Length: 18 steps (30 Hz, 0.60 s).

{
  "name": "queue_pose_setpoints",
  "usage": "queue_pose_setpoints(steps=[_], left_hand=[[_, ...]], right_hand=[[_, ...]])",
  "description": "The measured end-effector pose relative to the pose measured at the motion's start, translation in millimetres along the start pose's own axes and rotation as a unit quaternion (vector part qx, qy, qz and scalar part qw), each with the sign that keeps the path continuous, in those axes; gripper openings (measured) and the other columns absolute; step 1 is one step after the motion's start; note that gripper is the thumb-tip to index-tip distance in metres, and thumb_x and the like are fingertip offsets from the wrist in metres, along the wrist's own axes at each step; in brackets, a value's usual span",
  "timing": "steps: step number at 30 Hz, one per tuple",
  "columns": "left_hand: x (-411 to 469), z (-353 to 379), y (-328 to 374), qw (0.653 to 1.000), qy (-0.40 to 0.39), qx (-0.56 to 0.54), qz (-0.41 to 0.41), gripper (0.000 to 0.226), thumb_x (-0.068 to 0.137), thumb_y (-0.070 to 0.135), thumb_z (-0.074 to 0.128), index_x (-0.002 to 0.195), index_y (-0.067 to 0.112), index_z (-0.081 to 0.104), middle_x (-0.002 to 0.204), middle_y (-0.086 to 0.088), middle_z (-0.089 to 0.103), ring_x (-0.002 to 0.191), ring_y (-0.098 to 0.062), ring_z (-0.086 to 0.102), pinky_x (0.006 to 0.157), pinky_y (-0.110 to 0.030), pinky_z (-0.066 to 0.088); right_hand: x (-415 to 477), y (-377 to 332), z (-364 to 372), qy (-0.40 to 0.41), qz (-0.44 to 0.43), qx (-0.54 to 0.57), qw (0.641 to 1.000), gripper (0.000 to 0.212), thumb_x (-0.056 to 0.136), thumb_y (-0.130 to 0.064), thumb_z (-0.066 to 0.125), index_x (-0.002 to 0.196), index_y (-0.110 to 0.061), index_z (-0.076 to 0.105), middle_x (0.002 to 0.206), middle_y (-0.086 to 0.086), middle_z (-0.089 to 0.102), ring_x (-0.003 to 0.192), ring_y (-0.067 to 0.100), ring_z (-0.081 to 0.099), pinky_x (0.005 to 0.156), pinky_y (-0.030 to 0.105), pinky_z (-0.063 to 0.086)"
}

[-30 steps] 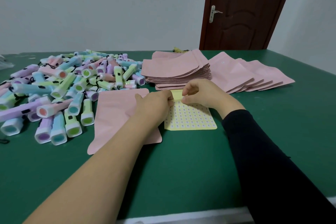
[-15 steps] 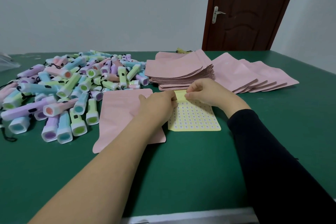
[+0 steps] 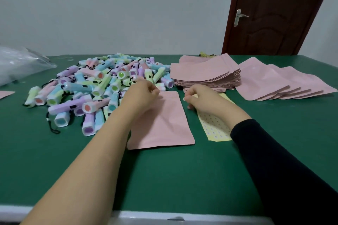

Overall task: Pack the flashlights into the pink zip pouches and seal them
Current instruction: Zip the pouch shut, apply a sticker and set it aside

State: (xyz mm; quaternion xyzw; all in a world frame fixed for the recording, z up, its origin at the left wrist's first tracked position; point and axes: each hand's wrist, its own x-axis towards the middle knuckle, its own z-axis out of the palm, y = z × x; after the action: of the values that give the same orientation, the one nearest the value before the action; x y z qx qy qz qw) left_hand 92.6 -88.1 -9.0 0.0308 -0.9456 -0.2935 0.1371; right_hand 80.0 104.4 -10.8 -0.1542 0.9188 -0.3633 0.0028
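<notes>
On the worktop [image 3: 164, 179] the pink pouch [image 3: 164, 120] lies flat between the hands, long axis 12 to 6. The left hand [image 3: 144, 95], fingers curled, sits at its 11 o'clock corner, nearer the flashlights [image 3: 95, 93] at 10. The right hand [image 3: 201, 100] curls over the sticker sheet [image 3: 214, 128]. I cannot tell whether either pinches anything.

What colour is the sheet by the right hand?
The sheet is pale yellow with rows of small dots; head view.
</notes>
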Motion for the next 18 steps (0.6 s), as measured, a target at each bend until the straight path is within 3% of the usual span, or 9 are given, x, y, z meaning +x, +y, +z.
queue_pose_setpoints(steps=[3,5,8,10,14,18], left_hand=[[-2,2,-2,0.997,-0.043,0.053,-0.02,0.014,0.097,0.03,0.054,0.089,0.019,0.059,0.093,-0.003,0.065,0.086,-0.022,0.055,0.071,-0.03,0.036],[-2,4,1,0.994,-0.059,0.086,-0.029,0.019,0.097,0.033,0.055,0.091,0.017,0.062,0.09,-0.003,0.062,0.084,-0.023,0.053,0.072,-0.031,0.039],[-4,5,3,0.994,-0.054,0.091,-0.023,0.02,0.096,0.034,0.055,0.087,0.017,0.061,0.088,-0.003,0.062,0.083,-0.024,0.055,0.07,-0.03,0.039],[-5,5,3,0.996,-0.038,0.073,-0.017,0.018,0.096,0.033,0.055,0.088,0.018,0.06,0.091,-0.004,0.064,0.087,-0.025,0.058,0.07,-0.031,0.041],[-6,4,11,0.999,0.029,-0.025,0.003,0.023,0.097,0.034,0.055,0.111,0.017,0.063,0.107,-0.003,0.064,0.106,-0.024,0.059,0.084,-0.032,0.045],[-9,0,28,0.977,0.102,-0.171,0.074,0.05,0.097,0.038,0.056,0.14,0.015,0.049,0.145,-0.004,0.049,0.136,-0.022,0.041,0.113,-0.037,0.032]], right_hand=[[-2,-10,9,-0.012,-0.003,0.004,1.0,0.024,0.097,-0.019,0.053,0.074,-0.026,0.056,0.07,-0.009,0.065,0.061,0.003,0.058,0.058,0.025,0.038],[-2,-12,13,-0.017,-0.003,0.076,0.997,0.017,0.094,-0.02,0.061,0.078,-0.026,0.063,0.079,-0.011,0.068,0.071,0.003,0.064,0.065,0.022,0.047],[-2,-11,17,-0.041,0.019,0.206,0.977,0.004,0.09,-0.015,0.067,0.089,-0.017,0.071,0.096,0.001,0.074,0.087,0.011,0.069,0.084,0.025,0.053],[-3,-10,17,-0.037,0.025,0.26,0.965,0.005,0.091,-0.011,0.066,0.092,-0.011,0.071,0.099,0.008,0.075,0.088,0.012,0.067,0.085,0.022,0.053],[-3,-18,9,0.062,-0.004,0.369,0.927,0.005,0.09,-0.008,0.065,0.089,-0.01,0.07,0.09,0.006,0.074,0.074,0.008,0.066,0.07,0.019,0.055],[-3,-25,-5,0.204,-0.076,0.425,0.879,0.007,0.092,-0.01,0.063,0.094,-0.013,0.069,0.089,0.003,0.071,0.075,0.007,0.062,0.074,0.024,0.053]])
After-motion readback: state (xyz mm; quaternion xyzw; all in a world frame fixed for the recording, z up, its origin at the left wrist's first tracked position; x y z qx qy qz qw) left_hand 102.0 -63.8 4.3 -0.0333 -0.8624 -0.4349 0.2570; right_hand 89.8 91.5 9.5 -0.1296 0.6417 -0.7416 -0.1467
